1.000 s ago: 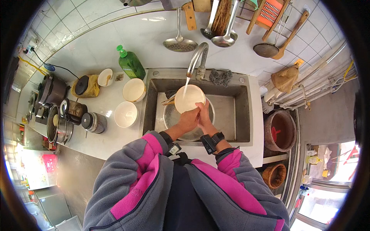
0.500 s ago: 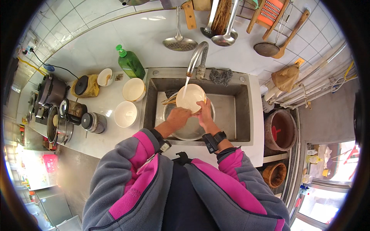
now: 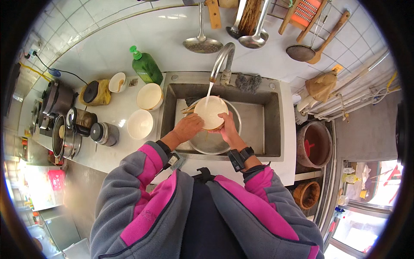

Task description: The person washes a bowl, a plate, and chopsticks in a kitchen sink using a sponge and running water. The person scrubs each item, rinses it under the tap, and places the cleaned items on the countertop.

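Cream-coloured, the bowl [image 3: 212,115] is beneath the tap [image 3: 217,64]. The left hand [image 3: 188,126] is now apart from the right hand [image 3: 229,126], further left of the tap, seemingly leaving the bowl open to the water [image 3: 208,92]. Half-curled, it meets the rim, grip unclear; the right clasps the bowl, thumb over the edge. The bowl looks round, pale inside.

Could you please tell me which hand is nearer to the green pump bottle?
Left. The left hand at the left rim of the held bowl is to the right of the green pump bottle; the right hand, holding the bowl's right side, is farther right.
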Available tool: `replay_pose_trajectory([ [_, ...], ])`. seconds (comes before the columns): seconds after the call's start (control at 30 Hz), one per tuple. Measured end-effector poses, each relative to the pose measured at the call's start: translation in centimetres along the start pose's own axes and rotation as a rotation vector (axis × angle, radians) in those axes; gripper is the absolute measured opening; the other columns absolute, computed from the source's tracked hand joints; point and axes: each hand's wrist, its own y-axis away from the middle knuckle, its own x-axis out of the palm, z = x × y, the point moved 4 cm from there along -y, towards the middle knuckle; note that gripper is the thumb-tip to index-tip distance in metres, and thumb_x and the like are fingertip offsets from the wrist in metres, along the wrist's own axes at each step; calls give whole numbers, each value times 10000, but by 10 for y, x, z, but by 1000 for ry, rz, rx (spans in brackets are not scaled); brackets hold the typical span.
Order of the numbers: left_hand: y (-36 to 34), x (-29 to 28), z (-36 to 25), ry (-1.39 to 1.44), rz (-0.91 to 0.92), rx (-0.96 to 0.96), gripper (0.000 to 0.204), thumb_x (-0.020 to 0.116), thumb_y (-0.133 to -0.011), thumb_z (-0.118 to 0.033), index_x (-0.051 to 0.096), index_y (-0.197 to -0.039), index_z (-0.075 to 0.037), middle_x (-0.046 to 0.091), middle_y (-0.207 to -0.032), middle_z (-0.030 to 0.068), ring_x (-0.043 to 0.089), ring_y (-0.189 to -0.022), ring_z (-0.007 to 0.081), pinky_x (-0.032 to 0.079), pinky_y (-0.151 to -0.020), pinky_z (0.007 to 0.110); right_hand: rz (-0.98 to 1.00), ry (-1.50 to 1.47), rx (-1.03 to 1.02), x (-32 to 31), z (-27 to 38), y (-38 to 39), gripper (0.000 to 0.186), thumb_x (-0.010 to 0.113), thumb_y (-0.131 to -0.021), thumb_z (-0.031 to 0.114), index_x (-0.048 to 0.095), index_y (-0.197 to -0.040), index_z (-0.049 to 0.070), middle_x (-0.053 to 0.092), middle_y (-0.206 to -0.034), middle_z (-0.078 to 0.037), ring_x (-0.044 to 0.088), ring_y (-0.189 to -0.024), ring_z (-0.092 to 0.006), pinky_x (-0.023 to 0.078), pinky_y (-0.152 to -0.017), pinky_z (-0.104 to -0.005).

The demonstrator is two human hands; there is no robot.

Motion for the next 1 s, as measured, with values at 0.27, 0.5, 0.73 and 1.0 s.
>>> replay_pose_trajectory([
  [0.27, -42, 22, -43, 270, 69, -678, 146, 536, -818, -160, 598, -932, -93, 648, -789, 147, 634, -739, 336, 490, -648, 449, -94, -144, -148, 1, -25, -17, 450, 548, -804, 253, 330, -1176, 125, 471, -1102, -141, 590, -829, -297, 537, -604, -422],
  [0.5, -16, -1, -25, 138, 44, -144, 208, 613, -792, -229, 575, -919, -69, 636, -873, 103, 608, -915, 285, 461, -813, 411, -35, -96, -40, 1, 0, 1, 490, 544, -802, 234, 307, -1216, 123, 441, -1173, -161, 565, -978, -329, 547, -667, -470],
  [0.73, -8, 3, -16, -40, 181, -130, 184, 613, -773, -223, 598, -887, -80, 636, -894, 104, 609, -927, 281, 477, -752, 413, 26, -139, -40, 10, -1, -1, 510, 550, -788, 227, 291, -1216, 126, 470, -1139, -159, 569, -989, -330, 566, -609, -475],
  [1.0, -40, 21, -46, 408, 115, -605, 144, 543, -830, -183, 596, -926, -90, 632, -871, 171, 615, -827, 350, 473, -729, 456, -82, -176, -132, 1, -20, -10, 441, 538, -813, 220, 351, -1195, 106, 456, -1164, -120, 522, -1029, -286, 518, -706, -475],
])
